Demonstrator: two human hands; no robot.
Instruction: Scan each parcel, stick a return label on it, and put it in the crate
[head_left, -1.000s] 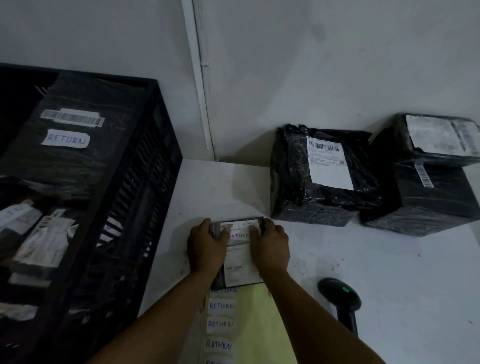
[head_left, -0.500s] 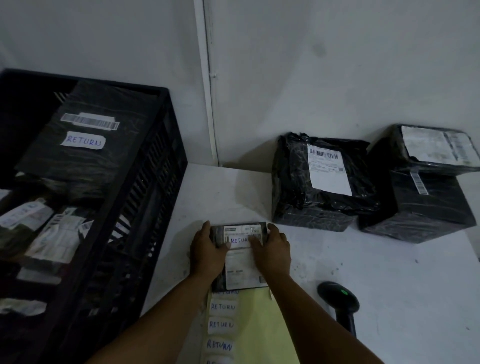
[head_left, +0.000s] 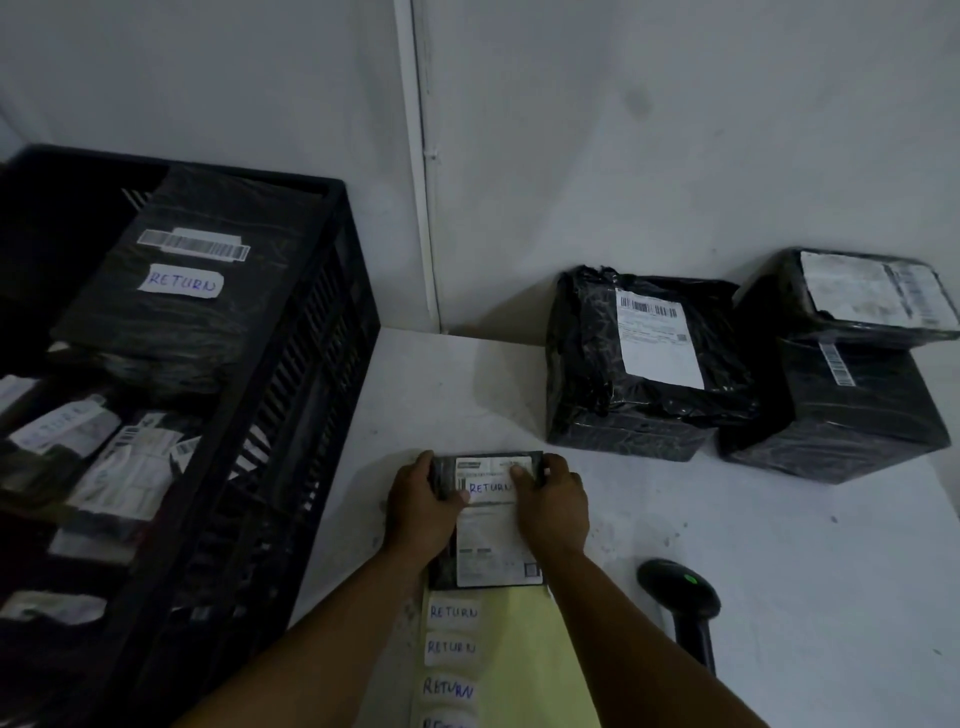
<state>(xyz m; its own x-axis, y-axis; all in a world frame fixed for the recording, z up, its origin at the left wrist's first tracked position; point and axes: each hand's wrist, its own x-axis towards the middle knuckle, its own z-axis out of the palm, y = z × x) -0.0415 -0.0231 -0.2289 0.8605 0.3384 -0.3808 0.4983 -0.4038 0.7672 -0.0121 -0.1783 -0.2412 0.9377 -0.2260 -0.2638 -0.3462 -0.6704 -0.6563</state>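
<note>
A small flat black parcel (head_left: 488, 551) lies on the white table (head_left: 779, 545) in front of me, with a white shipping label and a handwritten RETURN label (head_left: 489, 488) near its far end. My left hand (head_left: 423, 512) grips its left side with the thumb on the label's left edge. My right hand (head_left: 553, 506) grips the right side, fingers pressing the label's right end. The black crate (head_left: 291, 415) stands at the left with several labelled parcels inside. A black scanner (head_left: 680, 597) rests on the table at the right.
A yellow backing sheet (head_left: 519, 665) with several RETURN stickers (head_left: 452, 613) lies just below the parcel. Two large black parcels (head_left: 639, 364) (head_left: 841, 410) stand against the wall at the back right, a smaller one (head_left: 872, 291) on top of the right one.
Both hands stay on the small parcel, shifting only slightly. My view has tilted, so the whole scene sits a little lower in the frame.
</note>
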